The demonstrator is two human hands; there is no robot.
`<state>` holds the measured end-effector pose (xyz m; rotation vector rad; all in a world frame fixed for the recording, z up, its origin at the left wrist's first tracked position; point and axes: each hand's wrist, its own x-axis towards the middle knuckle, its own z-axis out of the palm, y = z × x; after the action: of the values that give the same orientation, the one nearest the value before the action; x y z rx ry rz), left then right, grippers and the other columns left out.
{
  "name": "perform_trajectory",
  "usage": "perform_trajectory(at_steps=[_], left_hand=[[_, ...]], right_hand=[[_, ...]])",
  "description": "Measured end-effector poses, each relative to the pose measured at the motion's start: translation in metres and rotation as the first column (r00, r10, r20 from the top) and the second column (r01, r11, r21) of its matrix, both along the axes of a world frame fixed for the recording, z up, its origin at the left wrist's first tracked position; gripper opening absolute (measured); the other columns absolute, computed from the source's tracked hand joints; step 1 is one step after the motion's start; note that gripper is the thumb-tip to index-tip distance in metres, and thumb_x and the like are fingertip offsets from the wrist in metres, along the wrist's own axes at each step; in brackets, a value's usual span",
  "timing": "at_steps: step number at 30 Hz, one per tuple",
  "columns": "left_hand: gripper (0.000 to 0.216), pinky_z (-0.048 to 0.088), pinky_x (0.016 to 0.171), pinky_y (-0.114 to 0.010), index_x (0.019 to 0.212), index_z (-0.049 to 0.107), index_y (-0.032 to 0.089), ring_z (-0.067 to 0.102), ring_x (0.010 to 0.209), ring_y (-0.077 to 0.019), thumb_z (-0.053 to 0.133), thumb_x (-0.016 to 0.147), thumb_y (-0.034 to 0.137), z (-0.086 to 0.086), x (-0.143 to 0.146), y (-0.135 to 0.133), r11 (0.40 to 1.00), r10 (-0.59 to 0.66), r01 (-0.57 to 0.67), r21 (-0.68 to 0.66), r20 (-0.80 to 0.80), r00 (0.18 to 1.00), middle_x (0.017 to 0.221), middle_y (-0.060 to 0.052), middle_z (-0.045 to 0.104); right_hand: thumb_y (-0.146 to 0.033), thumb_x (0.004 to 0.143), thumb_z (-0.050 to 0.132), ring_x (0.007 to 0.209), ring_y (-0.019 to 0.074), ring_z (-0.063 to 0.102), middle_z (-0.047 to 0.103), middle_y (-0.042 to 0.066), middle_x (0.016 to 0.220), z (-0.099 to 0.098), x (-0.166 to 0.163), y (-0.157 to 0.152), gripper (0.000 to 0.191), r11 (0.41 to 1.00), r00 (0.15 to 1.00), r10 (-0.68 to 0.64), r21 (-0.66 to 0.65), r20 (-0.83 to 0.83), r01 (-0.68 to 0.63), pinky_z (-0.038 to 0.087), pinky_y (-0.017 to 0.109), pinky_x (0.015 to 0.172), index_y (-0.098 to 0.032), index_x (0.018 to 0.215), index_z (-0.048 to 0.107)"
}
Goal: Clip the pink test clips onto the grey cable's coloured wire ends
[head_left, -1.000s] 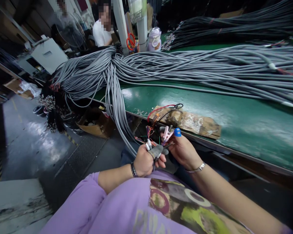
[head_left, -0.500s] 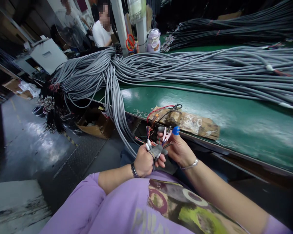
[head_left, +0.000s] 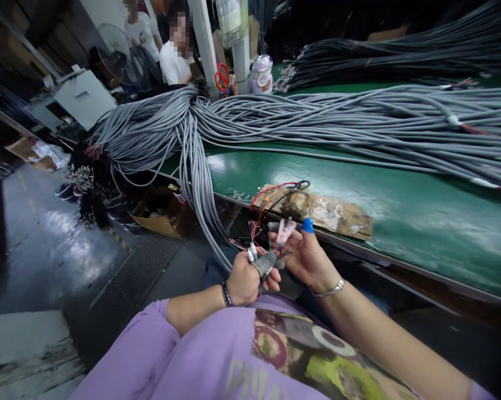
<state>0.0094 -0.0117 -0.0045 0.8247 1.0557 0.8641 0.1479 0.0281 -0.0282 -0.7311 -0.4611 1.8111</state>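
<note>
My left hand (head_left: 243,278), its fingertips partly in grey coverings, is closed around the ends of several grey cables (head_left: 219,253). Thin coloured wires (head_left: 254,229) fan out above its grip, beside white sleeve ends. Just right of it, my right hand (head_left: 311,258) has blue tape on its raised thumb. A small pink clip-shaped tool (head_left: 285,230), smeared by motion, sits at the fingers of that hand. A blue wire and dark strands run between the two hands. How the right fingers press on the tool is partly hidden.
A worn wooden board (head_left: 337,216) with red and black leads lies at the edge of the green table (head_left: 400,205). Long grey cable bundles (head_left: 317,119) cross the tabletop behind. A cardboard box (head_left: 161,214) is below, left. A co-worker (head_left: 173,61) sits beyond the post.
My right hand has shifted slightly right and down, its thumb farther from the fingers. The pink tool has turned and blurred. My left hand keeps its hold, almost unmoved.
</note>
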Motion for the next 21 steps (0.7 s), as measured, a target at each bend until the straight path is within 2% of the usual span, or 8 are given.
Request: perform_trajectory(at_steps=[4,6,12,14,16,19,21], left_hand=[[0.054,0.028,0.034,-0.020,0.065,0.058,0.013,0.053,0.036,-0.0101,0.072,0.062,0.065,-0.001,-0.002,-0.003,1.000,0.011,-0.012,0.010,0.004,1.000,0.051,-0.002,0.059],[0.053,0.028,0.034,-0.020,0.067,0.059,0.014,0.054,0.037,-0.0103,0.073,0.062,0.065,-0.001,-0.001,-0.003,0.999,0.041,-0.041,0.012,0.012,0.999,0.051,-0.001,0.060],[0.054,0.028,0.034,-0.019,0.068,0.059,0.013,0.056,0.038,-0.0108,0.073,0.061,0.065,-0.001,0.003,0.000,0.996,0.089,-0.089,0.010,0.031,0.996,0.052,-0.001,0.061],[0.055,0.028,0.033,-0.019,0.067,0.059,0.013,0.055,0.037,-0.0104,0.073,0.060,0.066,-0.001,0.004,0.001,0.996,0.091,-0.092,0.006,0.040,0.995,0.052,-0.001,0.061],[0.056,0.027,0.033,-0.018,0.066,0.059,0.013,0.055,0.036,-0.0101,0.073,0.060,0.067,0.000,0.005,0.001,0.995,0.101,-0.102,0.004,0.040,0.994,0.052,-0.001,0.061],[0.057,0.027,0.033,-0.018,0.065,0.058,0.013,0.055,0.036,-0.0099,0.073,0.059,0.068,0.001,0.005,0.001,0.993,0.117,-0.117,-0.003,0.041,0.992,0.051,-0.001,0.060],[0.057,0.027,0.033,-0.017,0.067,0.060,0.012,0.055,0.036,-0.0099,0.074,0.059,0.067,0.001,0.006,0.002,0.994,0.106,-0.106,-0.006,0.049,0.993,0.051,-0.001,0.060]], right_hand=[[-0.049,0.067,0.082,0.063,0.0134,0.061,0.074,0.001,0.079,0.005,0.005,-0.004,0.031,1.000,1.000,-0.023,-0.011,0.018,0.024,0.051,0.024,0.057,-0.023,0.079,0.072],[-0.044,0.064,0.085,0.062,0.0115,0.060,0.074,0.000,0.078,0.007,0.005,-0.004,0.028,0.999,0.999,-0.038,-0.008,0.030,0.038,0.051,0.023,0.058,-0.023,0.077,0.073],[-0.055,0.061,0.084,0.062,0.0139,0.060,0.072,0.001,0.077,0.008,0.003,-0.001,0.037,0.998,0.998,-0.039,-0.044,0.053,0.041,0.051,0.026,0.056,-0.024,0.073,0.069],[-0.052,0.059,0.086,0.058,0.0133,0.056,0.067,0.000,0.068,0.006,0.001,0.000,0.037,0.996,0.990,-0.088,0.005,0.113,0.088,0.048,0.025,0.053,-0.023,0.071,0.067],[-0.053,0.060,0.085,0.053,0.0119,0.051,0.059,-0.003,0.059,0.003,0.000,0.001,0.039,0.980,0.960,-0.190,0.095,0.206,0.173,0.045,0.025,0.052,-0.022,0.067,0.064],[-0.063,0.066,0.076,0.051,0.0115,0.047,0.054,-0.003,0.054,-0.002,-0.001,0.001,0.046,0.928,0.846,-0.359,0.249,0.395,0.278,0.043,0.025,0.052,-0.021,0.061,0.060],[-0.073,0.069,0.066,0.052,0.0129,0.049,0.057,0.000,0.055,-0.004,-0.002,0.002,0.053,0.925,0.821,-0.364,0.271,0.440,0.265,0.044,0.026,0.052,-0.021,0.062,0.063]])
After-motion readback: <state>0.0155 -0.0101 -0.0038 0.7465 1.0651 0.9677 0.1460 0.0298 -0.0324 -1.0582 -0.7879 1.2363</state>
